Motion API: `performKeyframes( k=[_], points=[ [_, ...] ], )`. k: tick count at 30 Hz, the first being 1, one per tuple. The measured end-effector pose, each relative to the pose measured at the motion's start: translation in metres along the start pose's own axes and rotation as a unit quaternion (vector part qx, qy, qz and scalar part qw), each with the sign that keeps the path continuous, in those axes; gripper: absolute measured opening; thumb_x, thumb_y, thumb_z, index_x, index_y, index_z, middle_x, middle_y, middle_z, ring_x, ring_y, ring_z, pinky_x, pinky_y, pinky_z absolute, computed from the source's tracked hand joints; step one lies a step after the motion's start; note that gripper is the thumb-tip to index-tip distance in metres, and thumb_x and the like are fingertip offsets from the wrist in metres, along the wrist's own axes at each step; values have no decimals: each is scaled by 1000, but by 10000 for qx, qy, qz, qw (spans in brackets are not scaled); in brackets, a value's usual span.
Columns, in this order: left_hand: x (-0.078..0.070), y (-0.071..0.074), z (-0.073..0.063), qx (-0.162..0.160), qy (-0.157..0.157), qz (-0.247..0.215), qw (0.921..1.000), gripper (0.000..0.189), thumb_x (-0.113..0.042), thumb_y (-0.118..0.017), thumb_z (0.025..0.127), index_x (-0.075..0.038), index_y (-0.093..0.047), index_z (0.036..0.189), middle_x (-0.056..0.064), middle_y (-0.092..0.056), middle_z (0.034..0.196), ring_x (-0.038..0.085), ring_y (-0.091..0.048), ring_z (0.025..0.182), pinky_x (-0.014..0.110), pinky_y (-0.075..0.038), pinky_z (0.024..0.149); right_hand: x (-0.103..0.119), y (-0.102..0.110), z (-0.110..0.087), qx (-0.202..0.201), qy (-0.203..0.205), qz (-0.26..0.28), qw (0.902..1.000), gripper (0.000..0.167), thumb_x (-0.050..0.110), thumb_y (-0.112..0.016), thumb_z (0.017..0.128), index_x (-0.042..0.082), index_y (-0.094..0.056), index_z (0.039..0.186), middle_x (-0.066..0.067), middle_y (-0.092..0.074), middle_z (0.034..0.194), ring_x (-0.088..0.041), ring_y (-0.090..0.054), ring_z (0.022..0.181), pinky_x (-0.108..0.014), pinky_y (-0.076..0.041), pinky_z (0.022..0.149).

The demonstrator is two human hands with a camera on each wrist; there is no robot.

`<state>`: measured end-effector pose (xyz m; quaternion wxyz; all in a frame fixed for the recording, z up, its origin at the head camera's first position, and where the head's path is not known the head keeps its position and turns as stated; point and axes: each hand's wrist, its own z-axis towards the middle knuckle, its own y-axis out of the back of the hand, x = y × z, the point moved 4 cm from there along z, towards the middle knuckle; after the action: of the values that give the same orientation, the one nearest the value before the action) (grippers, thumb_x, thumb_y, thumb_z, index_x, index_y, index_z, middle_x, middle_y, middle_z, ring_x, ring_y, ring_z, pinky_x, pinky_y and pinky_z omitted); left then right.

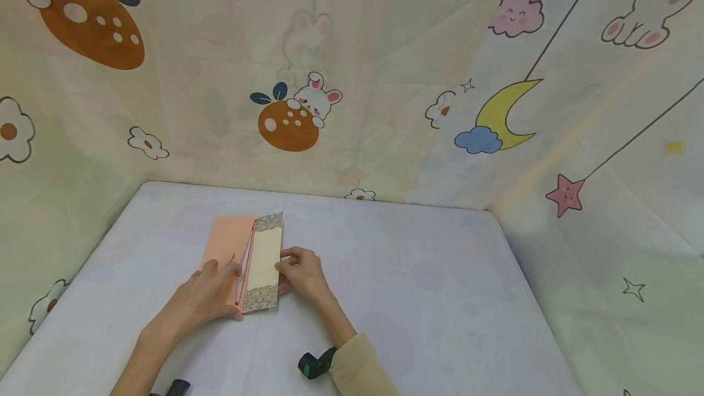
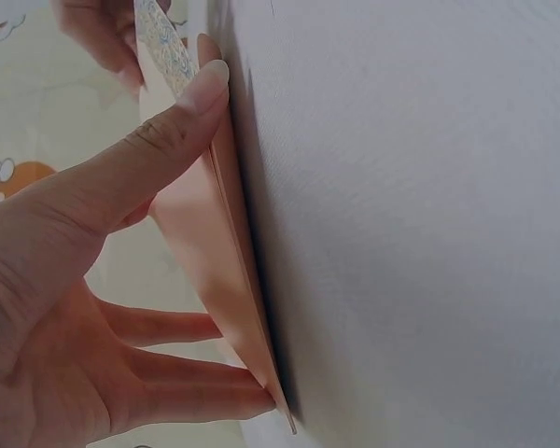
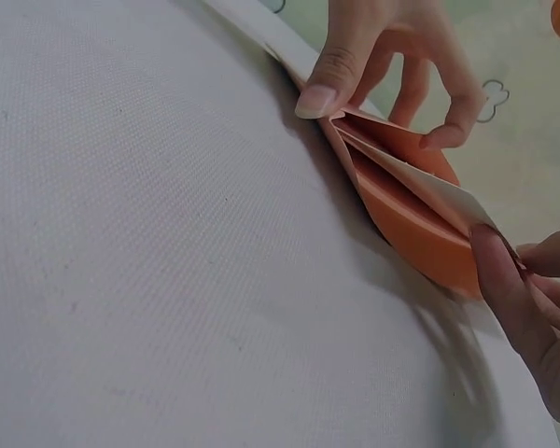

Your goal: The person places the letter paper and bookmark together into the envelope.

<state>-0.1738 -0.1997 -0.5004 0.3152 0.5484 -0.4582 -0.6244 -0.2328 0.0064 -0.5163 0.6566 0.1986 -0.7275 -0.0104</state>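
A peach folded paper card (image 1: 228, 237) lies on the white table. Its cream leaf (image 1: 262, 261), with a patterned band at each end, stands partly raised on the right side. My left hand (image 1: 200, 298) rests on the peach part, fingers spread and fairly straight; in the left wrist view its thumb (image 2: 173, 131) lies along the near edge beside the fold. With thumb and fingers, my right hand (image 1: 305, 274) pinches the leaf's right edge. The right wrist view shows the card's layers (image 3: 415, 210) fanned apart, with orange inside surfaces.
The white tabletop (image 1: 429, 298) extends to the right of the card and behind it. A printed cloth (image 1: 209, 109) with rabbits, flowers and a moon hangs around the table's back and sides. A black device (image 1: 316, 364) is at the right wrist.
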Motion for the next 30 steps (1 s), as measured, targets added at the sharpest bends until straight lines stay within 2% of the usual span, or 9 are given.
performKeyframes(
  k=[13,20,26,30],
  points=[
    [1,0,2,89,77,-22,9999,84,-44,-97,60,-15,-57,127,26,-53,115,33,-57,80,49,-51,59,4,-1,-1,-159,-72,-260,9995,27,5,-69,94,-3,-69,120,-8,-74,83,-15,-66,50,-31,-56,53],
    [1,0,1,47,60,4,10000,83,-44,-97,59,-16,-57,125,24,-53,112,33,-56,78,47,-50,58,5,-2,-1,-211,184,-424,9987,25,6,-71,93,-2,-70,117,-4,-73,80,-12,-66,54,-24,-53,54],
    [1,0,2,46,62,21,10000,83,-46,-97,59,-16,-57,125,24,-53,113,33,-57,79,48,-51,59,1,-7,-1,-7,229,-216,9995,26,6,-70,94,-3,-68,119,-8,-75,83,-15,-70,54,-26,-56,56],
    [1,0,2,81,100,31,9999,84,-46,-97,59,-16,-57,126,25,-53,115,34,-58,80,49,-51,60,-1,-9,0,-24,225,-211,9995,26,6,-70,94,-2,-68,118,-7,-76,82,-14,-70,54,-24,-55,57]
  ],
)
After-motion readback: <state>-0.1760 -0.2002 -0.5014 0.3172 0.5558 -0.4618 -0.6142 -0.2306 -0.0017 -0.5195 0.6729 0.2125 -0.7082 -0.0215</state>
